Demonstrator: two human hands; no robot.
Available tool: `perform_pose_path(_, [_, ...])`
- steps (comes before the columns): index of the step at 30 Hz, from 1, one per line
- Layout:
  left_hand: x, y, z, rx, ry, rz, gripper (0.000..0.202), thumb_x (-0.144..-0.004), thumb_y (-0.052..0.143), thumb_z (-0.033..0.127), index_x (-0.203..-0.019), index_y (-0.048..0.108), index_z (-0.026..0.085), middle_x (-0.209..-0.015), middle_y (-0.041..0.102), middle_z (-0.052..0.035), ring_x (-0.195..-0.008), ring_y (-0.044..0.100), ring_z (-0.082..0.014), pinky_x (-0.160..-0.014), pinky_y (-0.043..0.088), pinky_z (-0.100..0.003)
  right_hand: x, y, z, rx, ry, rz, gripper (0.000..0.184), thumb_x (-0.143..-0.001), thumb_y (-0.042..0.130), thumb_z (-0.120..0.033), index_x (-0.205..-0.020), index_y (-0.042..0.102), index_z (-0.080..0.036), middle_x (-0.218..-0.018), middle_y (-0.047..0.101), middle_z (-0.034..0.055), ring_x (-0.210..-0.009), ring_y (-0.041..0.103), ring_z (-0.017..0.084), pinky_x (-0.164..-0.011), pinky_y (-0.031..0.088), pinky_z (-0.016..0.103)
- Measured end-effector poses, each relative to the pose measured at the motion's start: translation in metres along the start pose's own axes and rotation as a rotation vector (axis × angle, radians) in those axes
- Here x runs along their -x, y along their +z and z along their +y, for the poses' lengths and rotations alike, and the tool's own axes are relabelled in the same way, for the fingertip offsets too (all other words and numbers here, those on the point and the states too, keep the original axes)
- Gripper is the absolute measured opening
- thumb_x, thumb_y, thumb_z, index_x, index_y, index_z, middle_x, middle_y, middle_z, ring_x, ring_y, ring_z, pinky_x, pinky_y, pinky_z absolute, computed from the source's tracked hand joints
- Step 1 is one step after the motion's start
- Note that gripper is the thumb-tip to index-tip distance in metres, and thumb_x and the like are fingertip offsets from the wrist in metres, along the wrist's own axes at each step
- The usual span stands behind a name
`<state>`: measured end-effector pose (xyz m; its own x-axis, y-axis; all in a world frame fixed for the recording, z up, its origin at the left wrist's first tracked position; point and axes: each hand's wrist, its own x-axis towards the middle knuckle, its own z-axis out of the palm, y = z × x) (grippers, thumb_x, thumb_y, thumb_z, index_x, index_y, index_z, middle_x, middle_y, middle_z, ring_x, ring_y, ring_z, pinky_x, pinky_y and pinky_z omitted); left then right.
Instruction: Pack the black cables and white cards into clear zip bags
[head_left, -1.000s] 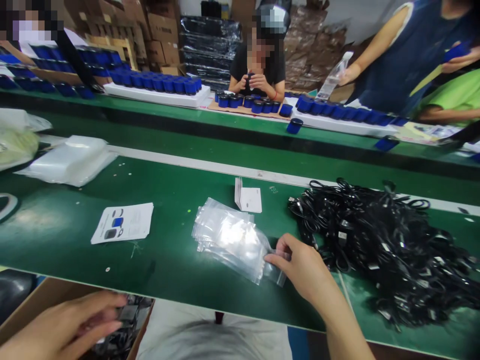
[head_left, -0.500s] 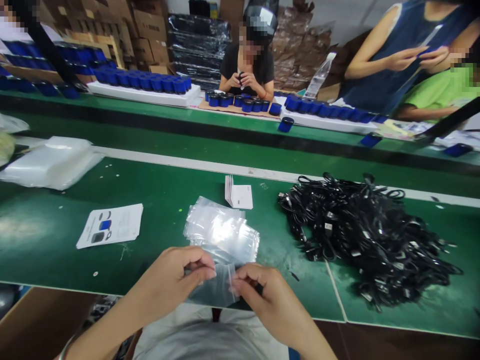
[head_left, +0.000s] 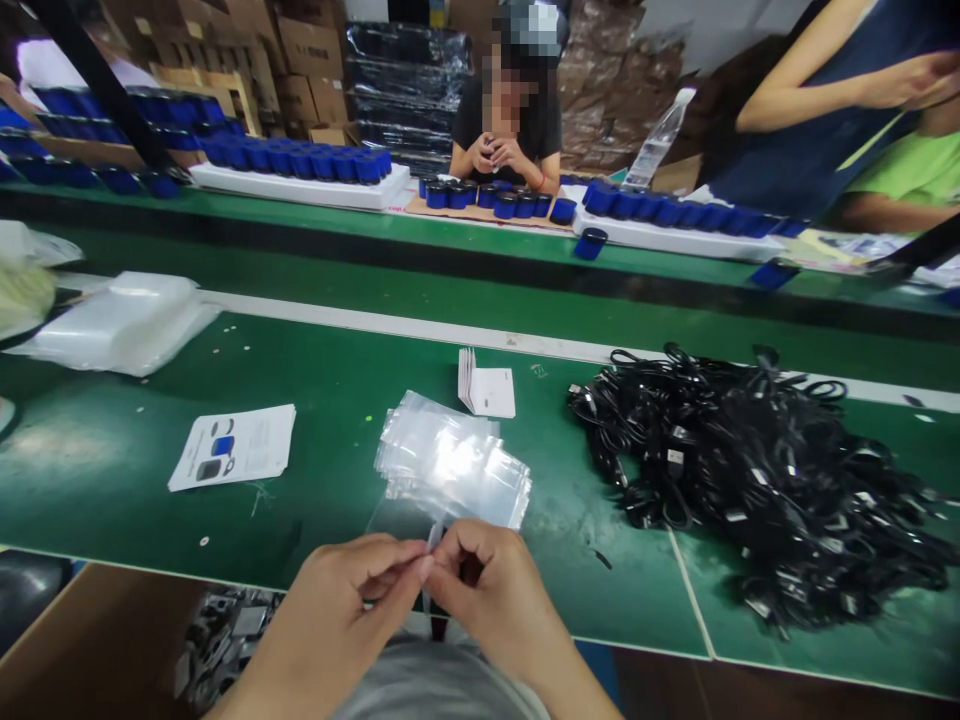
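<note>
Between my two hands, close to the table's front edge, is a clear plastic zip bag (head_left: 433, 537), seen nearly edge-on. My left hand (head_left: 349, 600) is closed, its thumb and fingertips pinching the bag. From the other side my right hand (head_left: 491, 590) pinches the same bag, with the fingertips of both hands meeting. Just beyond lies a loose stack of clear zip bags (head_left: 450, 455). Behind that stack stands a folded white leaflet (head_left: 491, 391). Printed cards (head_left: 234, 447) with product pictures lie to the left.
A heap of black USB cables (head_left: 750, 480) covers the right of the green table (head_left: 322, 360). A plastic-wrapped pack (head_left: 124, 320) sits at the left. Across the table, blue jars (head_left: 300, 160) stand in rows, and a co-worker (head_left: 506, 120) handles something small. An open box (head_left: 90, 620) is below, left.
My hands have come together at the bag, which has turned from lying flat to nearly edge-on. The whole view has shifted slightly, so the table things appear further right.
</note>
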<state>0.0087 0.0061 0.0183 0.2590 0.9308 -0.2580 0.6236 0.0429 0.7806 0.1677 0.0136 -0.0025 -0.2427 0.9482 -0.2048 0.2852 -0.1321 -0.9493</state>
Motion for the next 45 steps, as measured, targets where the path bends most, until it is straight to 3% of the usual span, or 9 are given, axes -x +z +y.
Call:
perform_pose_path(6, [-0.003, -0.005, -0.001, -0.026, -0.015, -0.018, 0.038, -0.088, 0.044, 0.038, -0.065, 0.065, 0.018, -0.060, 0.059, 0.0001, -0.058, 0.056, -0.0152, -0.050, 0.041, -0.021, 0.003, -0.005, -0.001, -0.003, -0.015, -0.075, 0.014, -0.081, 0.059, -0.021, -0.068, 0.063, -0.017, -0.059, 0.057, -0.0039, -0.055, 0.047, 0.009, -0.053, 0.035, 0.019])
perform_pose_path(12, [-0.003, -0.004, 0.002, 0.020, -0.064, -0.071, 0.037, -0.089, 0.043, 0.043, -0.073, 0.068, 0.020, -0.066, 0.064, -0.0009, -0.065, 0.060, -0.0174, -0.056, 0.044, -0.022, 0.005, -0.009, -0.001, -0.025, -0.068, -0.132, 0.020, -0.086, 0.049, -0.017, -0.076, 0.066, -0.017, -0.070, 0.066, 0.0000, -0.063, 0.057, 0.012, -0.059, 0.041, 0.021])
perform_pose_path(18, [-0.007, -0.003, 0.005, 0.126, -0.073, -0.067, 0.024, -0.084, 0.052, 0.037, -0.082, 0.069, 0.021, -0.077, 0.071, -0.0004, -0.074, 0.067, -0.0171, -0.064, 0.049, -0.021, 0.001, -0.009, 0.000, -0.013, -0.065, -0.117, 0.018, -0.084, 0.051, -0.019, -0.073, 0.064, -0.017, -0.065, 0.062, -0.0015, -0.058, 0.054, 0.011, -0.054, 0.039, 0.020])
perform_pose_path(22, [-0.007, -0.001, 0.006, -0.153, 0.019, -0.012, 0.025, -0.086, 0.044, 0.029, -0.069, 0.060, 0.020, -0.063, 0.064, 0.0019, -0.056, 0.059, -0.0139, -0.054, 0.043, -0.022, 0.000, -0.006, 0.001, 0.044, -0.101, -0.063, 0.015, -0.075, 0.051, -0.007, -0.066, 0.058, -0.017, -0.063, 0.057, -0.0035, -0.059, 0.052, 0.010, -0.056, 0.038, 0.019])
perform_pose_path(25, [-0.006, 0.002, 0.008, -0.369, 0.066, 0.019, 0.023, -0.083, 0.040, 0.020, -0.063, 0.052, 0.020, -0.061, 0.060, 0.0016, -0.054, 0.057, -0.0144, -0.052, 0.040, -0.024, 0.000, -0.005, -0.001, 0.111, -0.145, -0.046, 0.017, -0.069, 0.050, -0.002, -0.065, 0.056, -0.017, -0.065, 0.057, -0.0034, -0.061, 0.053, 0.010, -0.058, 0.038, 0.019])
perform_pose_path(31, [-0.005, 0.003, 0.010, -0.447, 0.082, -0.022, 0.017, -0.076, 0.040, 0.012, -0.073, 0.054, 0.020, -0.071, 0.065, -0.0001, -0.063, 0.064, -0.0174, -0.057, 0.044, -0.026, 0.002, -0.005, -0.005, 0.268, -0.220, -0.074, 0.018, -0.072, 0.052, -0.001, -0.065, 0.050, -0.018, -0.068, 0.056, -0.0027, -0.064, 0.052, 0.011, -0.059, 0.036, 0.020])
perform_pose_path(37, [-0.003, 0.004, 0.006, -0.409, 0.071, 0.025, 0.023, -0.086, 0.035, 0.018, -0.077, 0.057, 0.020, -0.073, 0.066, -0.0008, -0.063, 0.064, -0.0173, -0.058, 0.043, -0.026, 0.005, -0.003, -0.007, 0.330, -0.227, -0.080, 0.016, -0.077, 0.051, -0.004, -0.069, 0.052, -0.018, -0.069, 0.058, -0.0016, -0.065, 0.054, 0.013, -0.058, 0.037, 0.021])
perform_pose_path(45, [-0.008, 0.003, 0.000, -0.158, 0.067, 0.008, 0.028, -0.091, 0.040, 0.029, -0.067, 0.052, 0.021, -0.061, 0.059, 0.0032, -0.055, 0.056, -0.0130, -0.052, 0.038, -0.021, 0.017, 0.007, -0.005, 0.436, -0.208, 0.075, 0.017, -0.082, 0.043, -0.015, -0.086, 0.060, -0.018, -0.079, 0.066, 0.0063, -0.066, 0.065, 0.021, -0.058, 0.044, 0.027])
